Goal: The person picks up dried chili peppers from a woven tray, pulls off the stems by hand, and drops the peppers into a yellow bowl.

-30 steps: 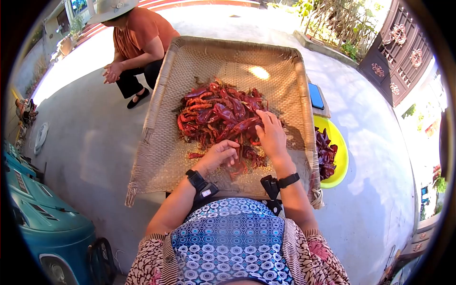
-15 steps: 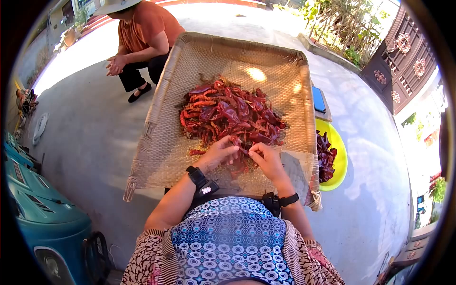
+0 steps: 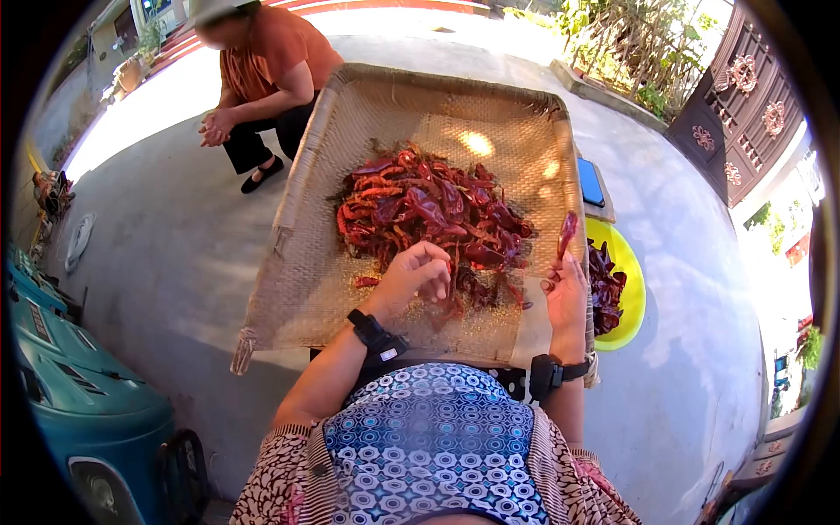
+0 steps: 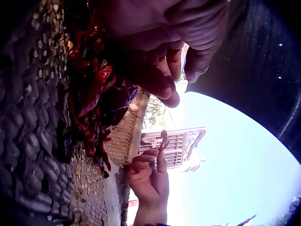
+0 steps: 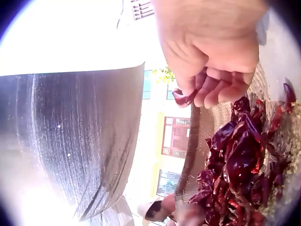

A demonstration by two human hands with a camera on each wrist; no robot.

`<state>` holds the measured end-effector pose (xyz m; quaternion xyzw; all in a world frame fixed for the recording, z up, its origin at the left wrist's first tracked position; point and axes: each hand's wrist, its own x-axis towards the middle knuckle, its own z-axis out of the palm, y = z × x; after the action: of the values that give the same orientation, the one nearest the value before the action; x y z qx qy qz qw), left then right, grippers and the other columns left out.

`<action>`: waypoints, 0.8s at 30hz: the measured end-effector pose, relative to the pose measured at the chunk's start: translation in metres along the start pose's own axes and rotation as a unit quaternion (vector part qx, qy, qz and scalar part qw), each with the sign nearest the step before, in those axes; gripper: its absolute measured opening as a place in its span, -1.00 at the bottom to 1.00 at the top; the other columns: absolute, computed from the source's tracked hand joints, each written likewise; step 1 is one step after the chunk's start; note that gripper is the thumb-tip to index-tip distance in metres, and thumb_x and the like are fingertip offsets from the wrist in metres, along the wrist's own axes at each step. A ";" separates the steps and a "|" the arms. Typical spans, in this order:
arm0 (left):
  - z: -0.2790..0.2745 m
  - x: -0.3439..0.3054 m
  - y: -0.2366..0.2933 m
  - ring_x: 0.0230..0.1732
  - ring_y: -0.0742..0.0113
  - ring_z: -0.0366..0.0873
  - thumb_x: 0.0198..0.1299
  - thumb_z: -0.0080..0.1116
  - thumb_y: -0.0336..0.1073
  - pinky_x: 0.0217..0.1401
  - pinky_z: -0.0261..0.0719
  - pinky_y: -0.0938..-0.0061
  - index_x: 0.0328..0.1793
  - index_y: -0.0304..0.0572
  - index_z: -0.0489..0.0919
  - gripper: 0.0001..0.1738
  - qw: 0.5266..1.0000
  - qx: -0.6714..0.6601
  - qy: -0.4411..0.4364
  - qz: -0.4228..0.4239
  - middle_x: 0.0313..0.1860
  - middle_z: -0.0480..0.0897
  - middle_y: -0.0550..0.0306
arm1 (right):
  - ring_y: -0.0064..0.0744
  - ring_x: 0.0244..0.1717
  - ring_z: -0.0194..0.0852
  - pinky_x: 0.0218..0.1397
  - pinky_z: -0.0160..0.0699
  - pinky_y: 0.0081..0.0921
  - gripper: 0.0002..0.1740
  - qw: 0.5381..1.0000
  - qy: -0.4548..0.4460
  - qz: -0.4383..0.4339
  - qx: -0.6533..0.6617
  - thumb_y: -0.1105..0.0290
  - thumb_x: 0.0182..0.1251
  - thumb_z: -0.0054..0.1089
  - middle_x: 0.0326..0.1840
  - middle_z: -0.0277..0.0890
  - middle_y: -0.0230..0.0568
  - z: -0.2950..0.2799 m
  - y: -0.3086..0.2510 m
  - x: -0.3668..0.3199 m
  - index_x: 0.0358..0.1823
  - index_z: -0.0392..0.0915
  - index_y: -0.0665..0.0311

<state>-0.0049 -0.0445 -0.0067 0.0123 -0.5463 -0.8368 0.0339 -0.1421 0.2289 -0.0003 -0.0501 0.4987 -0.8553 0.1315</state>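
Note:
My right hand (image 3: pixel 567 296) pinches a dried red chili (image 3: pixel 568 234) between thumb and fingertips, held upright by the right rim of a woven tray (image 3: pixel 297 210). The right wrist view shows part of that same dried chili (image 5: pixel 182 97) sticking out past the thumb. A heap of dried red chilies (image 3: pixel 429 201) lies in the middle of the tray. Over the near edge of the heap is my left hand (image 3: pixel 404 282), its fingers loosely bent and nothing visible between them in the left wrist view. Small pale seeds (image 3: pixel 354 267) are scattered around it.
Right of the tray, a yellow basin (image 3: pixel 626 306) holds dark red chilies (image 3: pixel 605 289). A blue-screened phone (image 3: pixel 590 181) lies behind it. A person in an orange shirt (image 3: pixel 280 57) squats at the far left. Teal machinery (image 3: pixel 96 376) stands at the near left.
My right hand went from the heap to beside my left hand, then swung right to the tray's rim with a chili in its fingertips. The left hand stays almost in place.

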 end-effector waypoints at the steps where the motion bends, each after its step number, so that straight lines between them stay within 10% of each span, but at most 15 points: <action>1: -0.001 0.000 0.006 -0.51 0.48 0.58 0.39 0.13 -0.26 -0.50 0.56 0.61 -0.02 -0.17 0.49 -0.83 0.999 0.018 0.029 0.025 -0.30 0.63 0.15 | -0.67 -0.34 0.42 -0.28 0.41 -0.65 -0.82 0.995 0.031 -0.014 0.099 0.31 0.42 0.19 -0.23 0.55 -0.46 0.000 -0.004 0.002 -0.06 0.54 0.20; 5: -0.006 0.001 0.012 -0.50 0.48 0.58 0.41 0.09 -0.32 -0.52 0.53 0.65 -0.02 -0.19 0.49 -0.87 0.977 0.066 0.155 0.131 -0.26 0.62 0.14 | -0.60 -0.25 0.47 -0.25 0.45 -0.59 -0.71 0.976 -0.010 -0.001 -0.217 0.33 0.34 0.26 -0.10 0.55 -0.38 0.015 0.005 0.005 0.06 0.54 0.16; 8: -0.009 0.002 0.008 -0.35 0.49 0.62 0.42 0.07 -0.33 -0.38 0.57 0.62 -0.01 -0.20 0.48 -0.87 0.968 0.013 0.180 0.172 -0.26 0.60 0.18 | -0.43 -0.24 0.53 -0.22 0.52 -0.45 -0.67 0.853 -0.057 -0.182 -0.486 0.34 0.25 0.32 -0.12 0.54 -0.31 0.035 0.037 0.013 0.05 0.55 0.12; 14: -0.020 0.001 0.006 -0.27 0.50 0.55 0.37 0.13 -0.35 -0.23 0.56 0.57 0.03 -0.27 0.49 -0.80 0.952 0.136 0.215 0.169 -0.22 0.57 0.21 | -0.12 -0.06 0.49 -0.08 0.52 -0.22 -0.76 0.704 -0.070 -0.254 -0.660 0.39 0.12 0.35 -0.15 0.45 -0.27 0.060 0.046 0.007 -0.15 0.60 0.10; 18: -0.017 -0.002 0.002 -0.32 0.39 0.49 0.23 0.25 -0.39 -0.21 0.52 0.47 0.11 -0.26 0.54 -0.67 0.866 0.424 0.221 0.148 -0.26 0.50 0.15 | -0.15 -0.12 0.50 -0.12 0.51 -0.28 -0.81 0.701 -0.123 -0.299 -0.635 0.38 0.14 0.35 -0.21 0.55 -0.24 0.060 0.040 -0.005 -0.20 0.60 0.12; 21: -0.005 0.000 -0.001 -0.32 0.50 0.43 0.22 0.25 -0.44 -0.23 0.46 0.55 0.08 -0.32 0.55 -0.69 0.870 0.412 0.217 0.159 -0.30 0.49 0.22 | -0.35 -0.31 0.53 -0.24 0.50 -0.42 -0.81 0.856 -0.137 -0.137 -0.479 0.36 0.23 0.33 -0.30 0.58 -0.29 0.062 0.051 -0.018 -0.16 0.59 0.19; 24: 0.000 0.002 -0.005 -0.32 0.49 0.48 0.25 0.22 -0.43 -0.19 0.48 0.57 0.08 -0.29 0.55 -0.72 0.890 0.379 0.197 0.162 -0.35 0.51 0.25 | -0.59 -0.42 0.47 -0.35 0.44 -0.57 -0.78 0.887 -0.181 -0.115 -0.409 0.33 0.31 0.29 -0.36 0.54 -0.38 0.060 0.054 -0.020 -0.11 0.57 0.29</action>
<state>-0.0070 -0.0424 -0.0108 0.1000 -0.7984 -0.5295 0.2688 -0.1005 0.1583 -0.0161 -0.3104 0.7629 -0.5602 0.0884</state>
